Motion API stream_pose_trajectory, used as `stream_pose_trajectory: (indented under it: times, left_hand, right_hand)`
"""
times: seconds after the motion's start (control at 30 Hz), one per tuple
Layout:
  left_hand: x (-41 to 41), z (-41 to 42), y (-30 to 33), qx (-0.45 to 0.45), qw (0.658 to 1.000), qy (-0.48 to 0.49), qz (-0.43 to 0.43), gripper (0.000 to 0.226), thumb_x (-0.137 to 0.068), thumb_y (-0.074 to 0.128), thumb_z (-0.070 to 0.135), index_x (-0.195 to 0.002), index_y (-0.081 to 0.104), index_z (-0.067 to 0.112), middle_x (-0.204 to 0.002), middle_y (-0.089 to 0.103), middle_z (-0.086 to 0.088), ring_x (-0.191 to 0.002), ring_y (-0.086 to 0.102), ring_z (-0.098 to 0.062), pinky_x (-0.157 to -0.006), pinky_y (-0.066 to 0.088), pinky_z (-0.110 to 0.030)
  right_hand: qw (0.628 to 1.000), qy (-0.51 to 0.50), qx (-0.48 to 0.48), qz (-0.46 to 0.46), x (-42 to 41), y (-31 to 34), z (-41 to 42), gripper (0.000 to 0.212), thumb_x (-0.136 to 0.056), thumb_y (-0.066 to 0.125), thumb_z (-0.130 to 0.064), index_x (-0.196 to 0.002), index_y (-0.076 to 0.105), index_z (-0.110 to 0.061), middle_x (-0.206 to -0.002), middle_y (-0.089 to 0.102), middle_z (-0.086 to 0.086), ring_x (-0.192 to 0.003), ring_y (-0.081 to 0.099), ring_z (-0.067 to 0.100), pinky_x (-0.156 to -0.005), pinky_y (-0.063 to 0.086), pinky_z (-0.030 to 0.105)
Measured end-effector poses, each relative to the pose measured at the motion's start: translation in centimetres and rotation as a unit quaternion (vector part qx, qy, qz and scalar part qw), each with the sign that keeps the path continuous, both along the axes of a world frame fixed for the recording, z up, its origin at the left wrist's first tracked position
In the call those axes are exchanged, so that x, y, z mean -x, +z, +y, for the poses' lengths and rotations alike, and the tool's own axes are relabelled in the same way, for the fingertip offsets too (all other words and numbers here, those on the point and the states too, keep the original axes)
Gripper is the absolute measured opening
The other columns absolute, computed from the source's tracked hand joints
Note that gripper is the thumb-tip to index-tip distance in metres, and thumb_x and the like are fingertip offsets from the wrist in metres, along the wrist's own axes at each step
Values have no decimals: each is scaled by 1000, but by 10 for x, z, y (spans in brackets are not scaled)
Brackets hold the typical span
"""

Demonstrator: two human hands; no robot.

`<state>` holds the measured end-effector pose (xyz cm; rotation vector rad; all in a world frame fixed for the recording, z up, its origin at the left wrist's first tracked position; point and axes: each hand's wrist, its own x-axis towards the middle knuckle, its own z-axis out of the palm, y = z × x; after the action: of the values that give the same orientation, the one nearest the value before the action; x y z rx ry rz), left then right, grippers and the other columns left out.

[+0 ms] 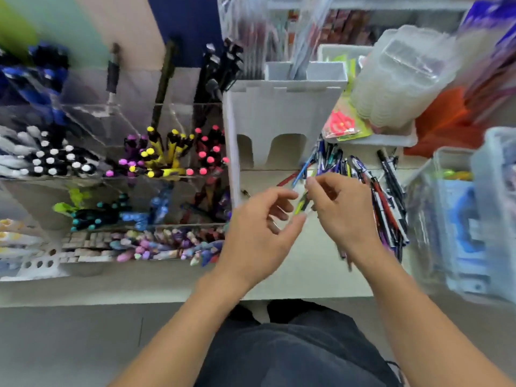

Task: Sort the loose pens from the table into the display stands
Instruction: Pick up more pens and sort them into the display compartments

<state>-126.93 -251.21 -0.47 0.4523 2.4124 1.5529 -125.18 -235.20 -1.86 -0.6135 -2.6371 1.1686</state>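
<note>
A yellow-green pen (301, 203) is held between two hands above the pale desk (307, 263), just in front of the white display stand (279, 121) and beside the heap of loose pens (363, 185) that is spread to the right of that stand.

The right hand (343, 213) is seen with thumb and forefinger closed narrowly near the pen's upper end. The left hand (259, 233) is curled half open beneath it, its thumb tip at the lower end and its fingers bent toward the barrel; whether the left grip has fully closed on the pen cannot be told, since the picture is smeared by motion there.

The step in hand is judged to be a pass from one hand to the other, or a check of the pen's colour and type, before it is placed. It would be done well if the pen were kept pinched by the right hand until the left grip is firmly closed, so that nothing is dropped back among the loose pens. The pen's cap colour should then be matched against what is already filed: the clear acrylic stand (134, 169) to the left of the white stand is stocked by colour (purple, yellow and pink tips in separate compartments), and the pen would best be lowered upright, tip end down, into a like group.

Much of the heap remains unsorted.
</note>
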Motion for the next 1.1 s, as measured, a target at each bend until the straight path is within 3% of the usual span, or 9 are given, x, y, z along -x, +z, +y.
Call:
stream_pose_trajectory:
  times: [0.07,0.17,0.27,0.33,0.4,0.53,0.7,0.93,1.1]
  left_hand:
    - [7,44,-40,120,989,-3,-86,56,-82,78,45,-129,56,23,-119,59,7,-102,60,-10,-89,52,-30]
    - [29,84,-98,274,952,19,-138,103,-71,77,64,-150,29,17,-149,33,-10,-134,42,-33,-110,40,-42]
    - [56,95,-142,350,914,44,-199,122,-64,73,72,-157,4,33,-162,4,-11,-144,27,-43,-113,39,-47]
    - [67,98,-155,361,905,62,-214,119,-57,63,78,-156,11,36,-159,11,-9,-144,28,-41,-113,39,-46]
    - [70,101,-159,370,907,61,-192,103,-60,59,73,-149,34,28,-147,30,-11,-135,40,-37,-109,42,-41]
    - [73,97,-166,363,927,35,-92,56,-79,75,42,-125,59,14,-121,53,-8,-111,55,-30,-88,41,-28]
    - [81,89,-173,349,935,4,-55,48,-83,75,34,-123,64,10,-124,57,-10,-112,55,-28,-93,44,-31]
    - [82,85,-163,280,958,-3,-65,44,-88,68,15,-131,61,7,-126,59,-11,-115,58,-24,-100,45,-32]
    - [66,83,-170,267,962,-15,-50,42,-81,70,11,-123,64,9,-115,58,-7,-100,58,-20,-90,44,-23]
  right_hand:
    - [993,-59,-33,-94,-8,-33,40,18,-93,64,-29,-87,74,-15,-75,70,-3,-72,64,17,-65,46,32]
    - [976,-101,-66,-180,-18,-62,78,20,-90,65,-27,-103,67,-13,-86,66,2,-83,62,25,-66,40,32]
    - [984,-13,-97,-149,-7,-77,94,44,-90,63,-15,-134,58,-12,-124,61,11,-118,55,31,-95,45,39]
    - [983,81,-110,-125,18,-86,98,54,-92,59,-14,-145,50,-15,-146,48,12,-136,41,32,-111,34,41]
    - [969,149,-135,-141,53,-102,101,56,-95,53,-23,-150,43,-15,-157,36,14,-144,30,36,-115,31,46]
    - [947,151,-166,-231,101,-141,111,65,-97,35,-41,-157,24,-16,-158,30,16,-145,23,40,-119,23,54]
    - [931,169,-172,-275,121,-170,112,68,-100,30,-51,-161,7,-32,-168,6,13,-153,-4,41,-117,-2,67]
    - [937,194,-156,-247,86,-164,98,70,-100,36,-51,-161,14,-26,-170,1,6,-155,-1,31,-124,0,57]
    - [945,194,-144,-218,56,-163,93,62,-103,34,-48,-159,22,-26,-169,9,5,-156,3,26,-125,4,54]
